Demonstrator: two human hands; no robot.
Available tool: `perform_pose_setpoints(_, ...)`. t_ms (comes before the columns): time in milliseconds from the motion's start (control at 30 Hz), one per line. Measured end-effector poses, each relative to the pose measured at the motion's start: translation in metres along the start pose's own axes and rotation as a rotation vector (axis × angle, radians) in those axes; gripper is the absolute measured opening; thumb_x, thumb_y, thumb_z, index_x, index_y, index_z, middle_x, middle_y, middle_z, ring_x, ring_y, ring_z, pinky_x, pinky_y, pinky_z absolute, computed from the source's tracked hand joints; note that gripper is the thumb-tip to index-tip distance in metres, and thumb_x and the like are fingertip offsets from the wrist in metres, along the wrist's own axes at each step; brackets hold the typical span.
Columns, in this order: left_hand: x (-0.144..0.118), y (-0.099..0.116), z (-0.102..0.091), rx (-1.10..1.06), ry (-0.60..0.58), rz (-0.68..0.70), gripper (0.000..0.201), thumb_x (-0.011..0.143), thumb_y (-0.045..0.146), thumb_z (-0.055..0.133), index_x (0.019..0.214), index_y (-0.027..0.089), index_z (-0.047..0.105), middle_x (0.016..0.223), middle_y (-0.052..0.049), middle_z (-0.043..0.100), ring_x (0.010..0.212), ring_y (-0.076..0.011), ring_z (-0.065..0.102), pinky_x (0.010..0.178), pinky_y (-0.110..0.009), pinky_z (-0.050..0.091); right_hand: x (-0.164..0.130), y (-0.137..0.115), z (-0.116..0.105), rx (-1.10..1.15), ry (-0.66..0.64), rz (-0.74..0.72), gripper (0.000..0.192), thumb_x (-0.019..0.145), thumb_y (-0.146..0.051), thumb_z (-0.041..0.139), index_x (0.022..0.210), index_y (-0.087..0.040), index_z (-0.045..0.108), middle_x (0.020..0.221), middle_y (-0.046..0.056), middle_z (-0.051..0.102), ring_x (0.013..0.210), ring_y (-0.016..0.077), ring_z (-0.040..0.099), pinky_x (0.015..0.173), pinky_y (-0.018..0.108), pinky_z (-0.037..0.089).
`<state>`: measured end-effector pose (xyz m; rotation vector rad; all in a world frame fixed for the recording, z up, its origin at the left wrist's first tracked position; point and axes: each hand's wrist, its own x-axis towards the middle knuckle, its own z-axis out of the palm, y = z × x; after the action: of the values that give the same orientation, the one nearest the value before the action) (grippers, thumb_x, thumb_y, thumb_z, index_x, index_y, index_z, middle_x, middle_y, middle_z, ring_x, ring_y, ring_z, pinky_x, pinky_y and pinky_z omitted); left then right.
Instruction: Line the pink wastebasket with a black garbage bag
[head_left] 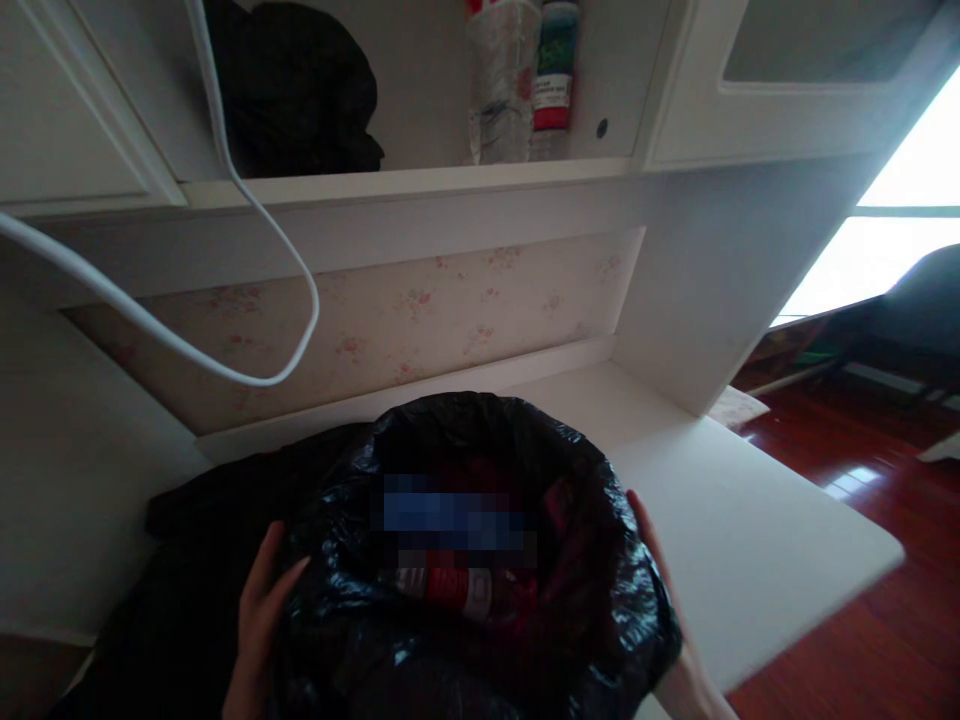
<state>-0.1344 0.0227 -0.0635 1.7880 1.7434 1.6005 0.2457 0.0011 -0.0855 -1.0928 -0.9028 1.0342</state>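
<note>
A black trash bag [352, 560] with a wide, round mouth stands in front of me, its rim folded outward as if over a bin; any bin inside is hidden. Inside it lie a bottle with a red and white label [450, 588] and a blurred blue item [450, 520]. My left hand [262, 610] presses on the bag's left side, thumb and fingers partly showing. On the opposite side, my right hand [675, 620] holds the bag, with most of its fingers hidden behind the plastic.
Under the bag is a white desktop [757, 520]. Dark fabric or plastic [172, 590] lies at left. An upper shelf [420, 178] holds a black bundle [300, 90], a clear plastic bottle [502, 90] and a red-green container [555, 70]. A white cable [300, 270] hangs in front.
</note>
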Motion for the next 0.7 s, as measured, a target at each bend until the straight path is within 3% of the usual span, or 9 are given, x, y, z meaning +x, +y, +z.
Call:
perform_pose_setpoints(100, -0.020, 0.024, 0.007, -0.060, 0.079, 0.012, 0.043, 0.093, 0.061, 0.057, 0.128, 0.038, 0.070, 0.161, -0.002, 0.053, 0.152, -0.0388, 0.047, 0.125, -0.061, 0.040, 0.001, -0.010, 0.006, 0.029, 0.011, -0.012, 0.088, 0.095, -0.063, 0.065, 0.168, -0.047, 0.019, 0.179, -0.004, 0.020, 0.166, 0.0262, 0.021, 0.136, 0.050, 0.022)
perform_pose_setpoints(200, -0.019, 0.030, 0.014, -0.056, 0.123, -0.034, 0.042, 0.090, 0.064, 0.058, 0.121, 0.041, 0.075, 0.150, 0.000, 0.063, 0.141, -0.0407, 0.058, 0.122, -0.061, 0.044, 0.008, -0.021, 0.009, 0.014, -0.037, -0.082, 0.076, 0.095, -0.069, 0.062, 0.162, -0.042, 0.039, 0.173, 0.002, 0.036, 0.160, 0.0303, 0.035, 0.130, 0.049, 0.037)
perform_pose_setpoints(333, -0.007, 0.018, 0.014, -0.001, 0.113, -0.093, 0.048, 0.079, 0.068, 0.068, 0.119, 0.043, 0.078, 0.137, 0.001, 0.071, 0.133, -0.0431, 0.063, 0.119, -0.060, 0.048, 0.024, -0.036, 0.013, -0.076, -0.073, -0.160, 0.072, 0.089, -0.070, 0.070, 0.151, -0.035, 0.056, 0.158, 0.005, 0.056, 0.143, 0.0314, 0.055, 0.116, 0.040, 0.051)
perform_pose_setpoints(433, -0.010, 0.024, 0.009, -0.030, 0.068, -0.044, 0.047, 0.084, 0.068, 0.063, 0.116, 0.038, 0.081, 0.142, -0.003, 0.069, 0.135, -0.0409, 0.062, 0.123, -0.058, 0.044, 0.034, -0.048, 0.018, -0.098, -0.146, -0.158, 0.056, 0.092, -0.064, 0.069, 0.139, -0.034, 0.063, 0.139, 0.003, 0.067, 0.120, 0.0242, 0.067, 0.098, 0.029, 0.058)
perform_pose_setpoints(533, -0.017, 0.047, 0.006, -0.053, 0.046, -0.006, 0.038, 0.095, 0.059, 0.056, 0.110, 0.037, 0.084, 0.150, -0.001, 0.065, 0.138, -0.0376, 0.061, 0.126, -0.055, 0.041, 0.038, -0.056, 0.022, -0.154, -0.145, -0.158, 0.047, 0.094, -0.065, 0.067, 0.126, -0.031, 0.068, 0.118, 0.002, 0.071, 0.099, 0.0191, 0.068, 0.085, 0.024, 0.057)
perform_pose_setpoints(633, -0.019, 0.065, 0.006, -0.082, 0.023, -0.001, 0.033, 0.101, 0.047, 0.053, 0.113, 0.042, 0.083, 0.153, 0.004, 0.063, 0.141, -0.0325, 0.058, 0.130, -0.052, 0.034, 0.040, -0.060, 0.023, -0.202, -0.122, -0.180, 0.042, 0.094, -0.064, 0.067, 0.121, -0.032, 0.069, 0.113, 0.000, 0.070, 0.099, 0.0176, 0.068, 0.087, 0.021, 0.056)
perform_pose_setpoints(700, -0.018, 0.066, 0.007, -0.096, 0.006, 0.005, 0.031, 0.101, 0.045, 0.054, 0.115, 0.041, 0.082, 0.154, 0.004, 0.062, 0.144, -0.0311, 0.056, 0.132, -0.052, 0.031, 0.040, -0.060, 0.022, -0.216, -0.122, -0.197, 0.042, 0.095, -0.065, 0.065, 0.123, -0.033, 0.069, 0.117, 0.000, 0.071, 0.103, 0.0176, 0.068, 0.089, 0.021, 0.057)
